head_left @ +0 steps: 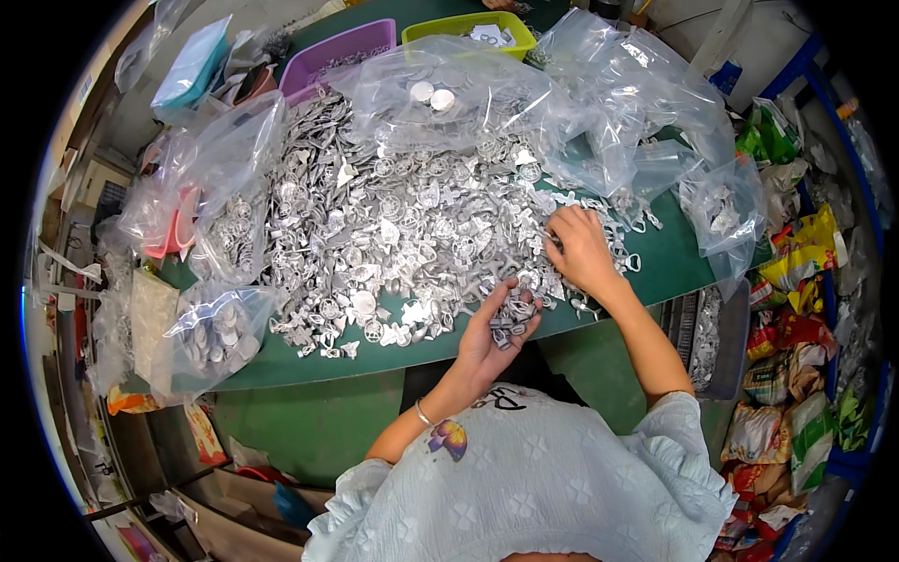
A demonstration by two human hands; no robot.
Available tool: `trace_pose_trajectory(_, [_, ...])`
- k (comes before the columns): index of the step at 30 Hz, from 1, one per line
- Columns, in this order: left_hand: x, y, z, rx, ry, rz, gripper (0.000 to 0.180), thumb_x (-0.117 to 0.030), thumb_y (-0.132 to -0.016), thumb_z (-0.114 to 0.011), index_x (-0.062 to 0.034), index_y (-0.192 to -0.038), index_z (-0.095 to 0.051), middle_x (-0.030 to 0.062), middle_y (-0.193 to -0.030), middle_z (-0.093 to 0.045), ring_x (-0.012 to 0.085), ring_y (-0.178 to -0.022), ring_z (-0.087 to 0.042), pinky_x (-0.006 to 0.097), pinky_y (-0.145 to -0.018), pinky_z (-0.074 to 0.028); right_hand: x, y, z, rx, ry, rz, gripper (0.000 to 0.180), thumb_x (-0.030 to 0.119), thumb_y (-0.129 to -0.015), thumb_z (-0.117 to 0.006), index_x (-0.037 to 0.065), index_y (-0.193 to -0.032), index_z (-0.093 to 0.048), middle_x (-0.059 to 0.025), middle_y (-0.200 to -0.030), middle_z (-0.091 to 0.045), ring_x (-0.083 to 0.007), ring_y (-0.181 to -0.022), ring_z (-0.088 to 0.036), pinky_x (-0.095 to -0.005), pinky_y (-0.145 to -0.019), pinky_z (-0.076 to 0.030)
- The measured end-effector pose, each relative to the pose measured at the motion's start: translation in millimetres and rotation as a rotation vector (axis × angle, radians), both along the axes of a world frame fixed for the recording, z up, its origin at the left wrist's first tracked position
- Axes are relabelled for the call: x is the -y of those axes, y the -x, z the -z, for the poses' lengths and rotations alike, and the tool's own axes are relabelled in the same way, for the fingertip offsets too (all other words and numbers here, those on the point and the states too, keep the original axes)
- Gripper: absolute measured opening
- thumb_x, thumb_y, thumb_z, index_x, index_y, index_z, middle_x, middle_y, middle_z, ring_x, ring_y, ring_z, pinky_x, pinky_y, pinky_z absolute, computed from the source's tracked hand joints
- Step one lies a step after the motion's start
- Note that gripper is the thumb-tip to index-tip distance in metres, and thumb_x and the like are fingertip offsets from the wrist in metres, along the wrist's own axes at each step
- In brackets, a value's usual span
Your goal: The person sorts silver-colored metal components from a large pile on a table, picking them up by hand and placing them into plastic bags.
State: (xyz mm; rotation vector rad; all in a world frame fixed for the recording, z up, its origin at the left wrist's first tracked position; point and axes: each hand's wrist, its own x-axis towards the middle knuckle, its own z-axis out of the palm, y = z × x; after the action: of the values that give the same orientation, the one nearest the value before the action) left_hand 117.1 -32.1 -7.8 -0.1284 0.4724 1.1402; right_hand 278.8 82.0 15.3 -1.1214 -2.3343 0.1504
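Observation:
A large heap of small silver-grey metal castings [403, 225] covers the middle of a green table [384, 360]. Some are round, others looped or ring-like. At the heap's near edge my left hand [487, 339], palm up, is cupped around several of these castings [511, 318]. My right hand [582, 251] rests on the right side of the heap, fingers curled down among the pieces. Its fingertips are partly hidden, so whatever they pinch cannot be made out. A few loose pieces lie beside it near the table's front edge.
A purple bin [342, 54] and a yellow-green bin [468, 30] stand at the back. Clear plastic bags [609, 103] drape over the far side. Another bag of pieces [220, 328] lies front left. A grey crate [723, 337] sits below the right edge, near shelves of packets [796, 328].

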Motion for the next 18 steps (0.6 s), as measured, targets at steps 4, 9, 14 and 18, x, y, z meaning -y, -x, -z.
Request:
trace_pose_trajectory(4, [-4, -5, -16, -0.027, -0.001, -0.059, 0.03, -0.023, -0.089, -0.052, -0.0092, -0.116, -0.047, 0.0085, -0.101, -0.056, 0.0258, -0.098, -0.055, 0.036, -0.084, -0.049, 19, 5, -19, -0.125, 0.124, -0.082, 0.012, 0.011, -0.072, -0.063, 0.004, -0.075, -0.054, -0.0076, -0.078, -0.052, -0.027, -0.079, -0.049, -0.0377, -0.071, -0.036])
trace_pose_trajectory(9, [-2, -3, -5, -0.066, 0.039, -0.092, 0.037, -0.023, -0.089, -0.052, -0.0104, -0.122, -0.043, 0.0078, -0.103, -0.055, 0.025, -0.097, -0.056, 0.035, -0.082, -0.05, 32, 11, -32, -0.191, 0.158, -0.271, 0.017, 0.012, -0.07, -0.066, 0.005, -0.083, -0.058, -0.0075, -0.085, -0.054, -0.0264, -0.085, -0.049, -0.036, -0.076, -0.038])
trace_pose_trajectory(14, [3, 0, 1, 0.063, -0.055, -0.028, 0.034, -0.02, -0.088, -0.054, -0.0112, -0.12, -0.045, 0.0089, -0.099, -0.055, 0.0284, -0.101, -0.054, 0.038, -0.085, -0.049, 5, 19, 5, -0.068, 0.012, -0.258, 0.02, 0.009, -0.069, -0.066, 0.005, -0.087, -0.059, -0.0066, -0.092, -0.055, -0.0268, -0.088, -0.048, -0.0351, -0.076, -0.038])
trace_pose_trajectory(18, [2, 1, -6, -0.028, -0.047, -0.081, 0.036, -0.02, -0.087, -0.055, -0.0113, -0.121, -0.045, 0.0088, -0.099, -0.055, 0.028, -0.102, -0.053, 0.039, -0.087, -0.048, 6, 18, 3, -0.349, 0.126, -0.173, 0.013, 0.011, -0.071, -0.066, 0.004, -0.08, -0.059, -0.008, -0.087, -0.055, -0.0257, -0.086, -0.05, -0.0365, -0.076, -0.039])
